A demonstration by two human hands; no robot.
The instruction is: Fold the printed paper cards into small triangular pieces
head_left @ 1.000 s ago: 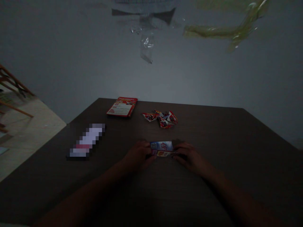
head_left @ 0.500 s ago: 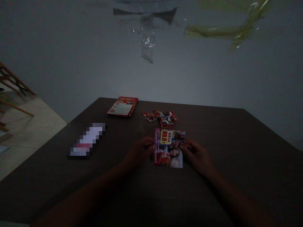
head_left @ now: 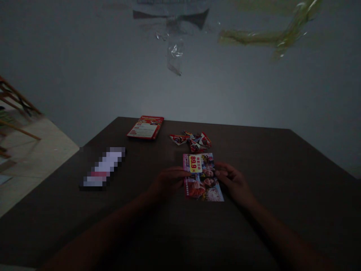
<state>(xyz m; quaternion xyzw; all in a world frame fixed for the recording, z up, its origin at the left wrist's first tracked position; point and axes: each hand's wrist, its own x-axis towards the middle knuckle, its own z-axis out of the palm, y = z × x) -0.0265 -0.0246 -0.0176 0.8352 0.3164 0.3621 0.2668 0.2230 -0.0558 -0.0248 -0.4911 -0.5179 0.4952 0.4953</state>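
A colourful printed flyer [head_left: 201, 184] with a yellow price box lies between my two hands, above the dark table. My left hand [head_left: 170, 180] pinches its left edge, thumb on top. On the opposite edge, my right hand [head_left: 232, 181] grips the flyer between thumb and fingers. Just beyond it sit several folded paper pieces [head_left: 194, 142], red and white, clustered together with pointed ends. Farther back on the left rests a stack of red and white flyers [head_left: 146, 127].
A phone [head_left: 105, 167], blurred out by blocks, lies on the left of the table [head_left: 270, 158]. Behind the table's far edge rises a wall [head_left: 239, 86] with yellowed tape [head_left: 254, 37]. Wooden furniture [head_left: 19, 101] stands on the floor at far left.
The flyer's lower right corner has swung a little to the right and its top edge to the left. My left thumb reaches farther over the sheet. Both hands keep hold.
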